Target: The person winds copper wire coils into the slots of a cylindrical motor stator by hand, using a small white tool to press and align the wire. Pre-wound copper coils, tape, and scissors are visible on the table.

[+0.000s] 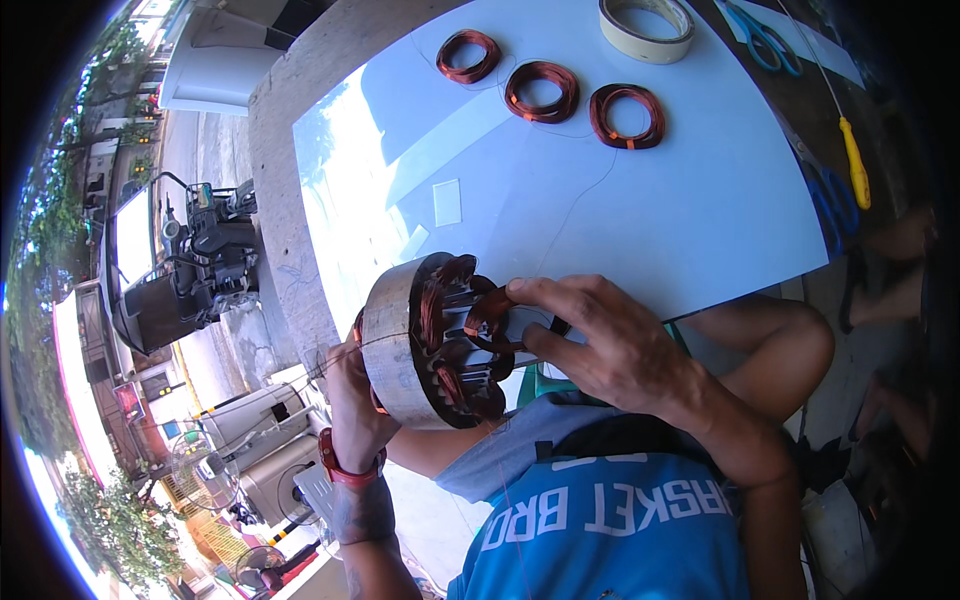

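"White board (700,215), how many?"
"One, with one steel stator (392,345) held over its near edge"
"Both hands on it?"
"Yes, the left hand (352,392) gripping its outer wall, the right hand (622,350) at its wound face"
"On the board?"
"One tape roll (650,47), then three loose copper coils (569,95)"
"Right grip?"
"Narrow, fingers holding one inset coil (481,313) at the stator"

Daylight throws a white glare (345,180) across the left side of the glossy white surface (710,210) before us, which is bordered there by rough grey concrete (272,150). Farther to our left we see a paved street (205,140), a dark motorcycle (215,238) and green trees (40,320), with two electric fans (200,466) among pale, boxy appliances (282,452) toward the lower left.
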Demonstrator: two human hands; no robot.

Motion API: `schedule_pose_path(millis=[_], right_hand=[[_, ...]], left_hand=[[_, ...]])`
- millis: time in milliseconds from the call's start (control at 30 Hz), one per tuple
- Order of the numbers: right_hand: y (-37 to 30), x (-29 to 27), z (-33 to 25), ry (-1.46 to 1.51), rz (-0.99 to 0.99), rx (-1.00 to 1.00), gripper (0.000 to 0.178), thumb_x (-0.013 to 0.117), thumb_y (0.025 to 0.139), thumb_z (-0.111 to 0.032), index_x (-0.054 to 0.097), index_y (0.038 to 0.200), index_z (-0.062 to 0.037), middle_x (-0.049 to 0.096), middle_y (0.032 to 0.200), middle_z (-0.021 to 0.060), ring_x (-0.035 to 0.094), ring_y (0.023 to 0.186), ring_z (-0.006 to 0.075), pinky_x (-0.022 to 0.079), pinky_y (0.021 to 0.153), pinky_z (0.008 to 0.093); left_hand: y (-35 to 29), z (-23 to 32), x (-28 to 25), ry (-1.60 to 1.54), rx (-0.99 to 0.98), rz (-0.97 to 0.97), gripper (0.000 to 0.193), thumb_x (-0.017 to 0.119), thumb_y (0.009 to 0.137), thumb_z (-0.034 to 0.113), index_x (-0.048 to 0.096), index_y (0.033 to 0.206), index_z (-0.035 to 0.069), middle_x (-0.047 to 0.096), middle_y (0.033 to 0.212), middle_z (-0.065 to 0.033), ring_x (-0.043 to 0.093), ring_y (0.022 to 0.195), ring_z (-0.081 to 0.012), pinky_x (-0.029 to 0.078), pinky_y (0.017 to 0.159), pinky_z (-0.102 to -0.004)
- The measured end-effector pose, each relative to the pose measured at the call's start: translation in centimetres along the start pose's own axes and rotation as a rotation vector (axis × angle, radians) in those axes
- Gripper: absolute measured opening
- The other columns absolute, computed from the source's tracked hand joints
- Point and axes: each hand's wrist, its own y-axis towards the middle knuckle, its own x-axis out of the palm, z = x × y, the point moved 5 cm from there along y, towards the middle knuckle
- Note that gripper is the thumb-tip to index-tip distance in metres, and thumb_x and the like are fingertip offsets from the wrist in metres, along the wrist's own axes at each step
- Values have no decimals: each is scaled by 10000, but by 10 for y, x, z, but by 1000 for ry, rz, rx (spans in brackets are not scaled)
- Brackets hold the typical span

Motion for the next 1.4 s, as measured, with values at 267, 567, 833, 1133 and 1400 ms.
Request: schedule_pose_path(millis=[267, 567, 833, 1133, 1400], right_hand=[[-3, -2, -2, 10, -83, 46, 365, 768, 964, -155, 711, 1285, 8, 559, 1465, 104, 630, 1139, 245, 582, 991, 375], [1, -9, -13, -166, -154, 35, 200, 821, 835, -83, 745, 1015, -41, 569, 1386, 118, 638, 1001, 247, 582, 869, 363], [12, -12, -14, -129, -163, 38, 140, 811, 849, -96, 737, 933, -12, 624, 1305, 127, 643, 996, 246, 572, 879, 361], [21, -8, -17, -163, -278, 10, 148, 694, 925, -98, 775, 991, 7, 637, 1330, 176, 641, 1102, 274, 561, 997, 376], [28, -3, -25, -218, -283, -18, 192, 689, 929, -118, 771, 1017, 31, 658, 1260, 187, 642, 1088, 279, 557, 984, 395]], left_hand=[[1, 4, 0, 75, -18, 22, 830, 961, 727, 166, 514, 1401, -26, 664, 1253, -139, 664, 1120, -227, 520, 988, -380], [5, 21, 8, 128, 78, 148, 488, 902, 638, 137, 771, 1068, -53, 671, 1306, -190, 656, 1206, -284, 493, 1069, -397], [-8, -10, 10, -99, -25, 179, 544, 931, 680, 193, 728, 1130, -35, 646, 1306, -135, 622, 1210, -249, 478, 1070, -396], [-1, -33, 5, -36, 69, 133, 628, 960, 662, 244, 695, 1153, -44, 661, 1151, -116, 630, 1137, -217, 482, 1013, -373], [2, -40, 10, -205, 7, -27, 693, 938, 686, 176, 657, 1283, -37, 670, 1302, -196, 674, 1169, -320, 521, 998, -402]])
